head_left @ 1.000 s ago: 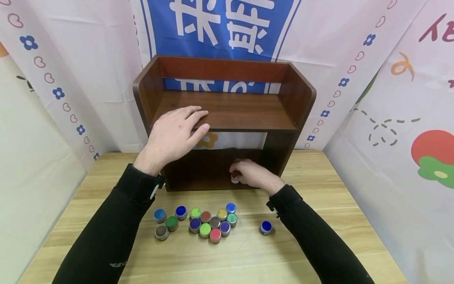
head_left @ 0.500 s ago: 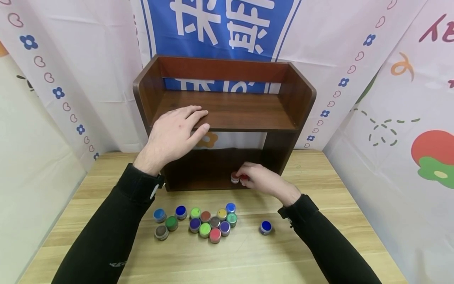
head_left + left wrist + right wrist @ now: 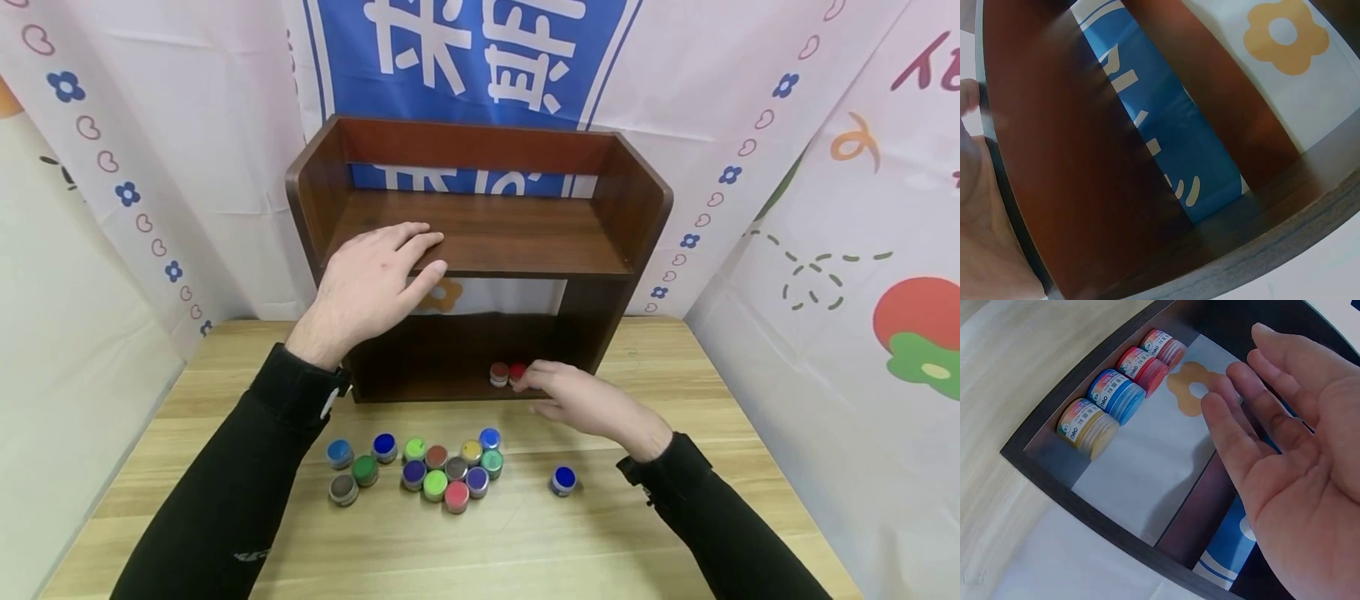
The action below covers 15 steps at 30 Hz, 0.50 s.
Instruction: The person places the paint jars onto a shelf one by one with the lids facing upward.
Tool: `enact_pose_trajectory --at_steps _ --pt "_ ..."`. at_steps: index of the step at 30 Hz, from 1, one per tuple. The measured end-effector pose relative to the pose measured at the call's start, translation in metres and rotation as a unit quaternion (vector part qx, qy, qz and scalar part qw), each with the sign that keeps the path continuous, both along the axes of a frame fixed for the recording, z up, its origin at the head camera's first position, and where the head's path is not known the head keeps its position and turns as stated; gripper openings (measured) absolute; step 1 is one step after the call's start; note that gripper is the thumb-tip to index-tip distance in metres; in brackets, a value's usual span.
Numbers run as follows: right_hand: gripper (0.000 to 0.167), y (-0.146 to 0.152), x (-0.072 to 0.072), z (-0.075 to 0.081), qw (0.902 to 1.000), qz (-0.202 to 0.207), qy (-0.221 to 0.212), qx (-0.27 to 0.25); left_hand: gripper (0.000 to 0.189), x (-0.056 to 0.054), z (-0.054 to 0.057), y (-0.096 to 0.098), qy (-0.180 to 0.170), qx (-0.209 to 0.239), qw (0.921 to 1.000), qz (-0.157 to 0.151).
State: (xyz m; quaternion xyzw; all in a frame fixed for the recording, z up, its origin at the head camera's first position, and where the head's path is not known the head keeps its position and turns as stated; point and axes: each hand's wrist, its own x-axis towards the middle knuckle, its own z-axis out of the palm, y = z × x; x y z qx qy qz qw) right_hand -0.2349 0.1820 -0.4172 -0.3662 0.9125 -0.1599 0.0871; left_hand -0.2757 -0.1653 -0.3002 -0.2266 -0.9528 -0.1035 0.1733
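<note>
My left hand (image 3: pixel 371 287) rests on the left part of the upper board of a dark brown wooden shelf (image 3: pixel 487 235), fingers extended. In the left wrist view, part of that hand (image 3: pixel 982 219) shows at the shelf's edge. My right hand (image 3: pixel 592 404) is at the front of the lower compartment, its fingers apart and holding nothing. Inside stand a reddish-brown paint jar (image 3: pixel 1165 349) and a red paint jar (image 3: pixel 1142 370). Beside them in the row are a blue paint jar (image 3: pixel 1116 395) and a yellow paint jar (image 3: pixel 1087 427), which the right hand hides in the head view.
Several paint jars cluster on the wooden table (image 3: pixel 525 550) before the shelf, among them a pink jar (image 3: pixel 457 497) and a purple jar (image 3: pixel 414 475). To their left are a green jar (image 3: pixel 365 471) and a grey jar (image 3: pixel 343 489). A dark blue jar (image 3: pixel 563 481) stands apart at right.
My right hand has let go of the reddish-brown jar and drawn back to the right, its fingers spreading. The red jar beside it has come into sight. My left hand stays put.
</note>
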Motion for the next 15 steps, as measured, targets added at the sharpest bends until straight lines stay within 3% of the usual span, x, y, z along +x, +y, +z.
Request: enact_pose_trajectory --at_steps 7,15 --pt "0.036 0.011 0.014 -0.001 0.9988 0.036 0.017 0.03 0.066 0.0 0.0 0.001 -0.002 -0.001 1.0 0.003" --pt "0.032 0.02 0.023 -0.006 0.9962 0.073 -0.022 0.044 0.067 0.0 0.0 0.0 -0.003 -0.002 1.0 0.004"
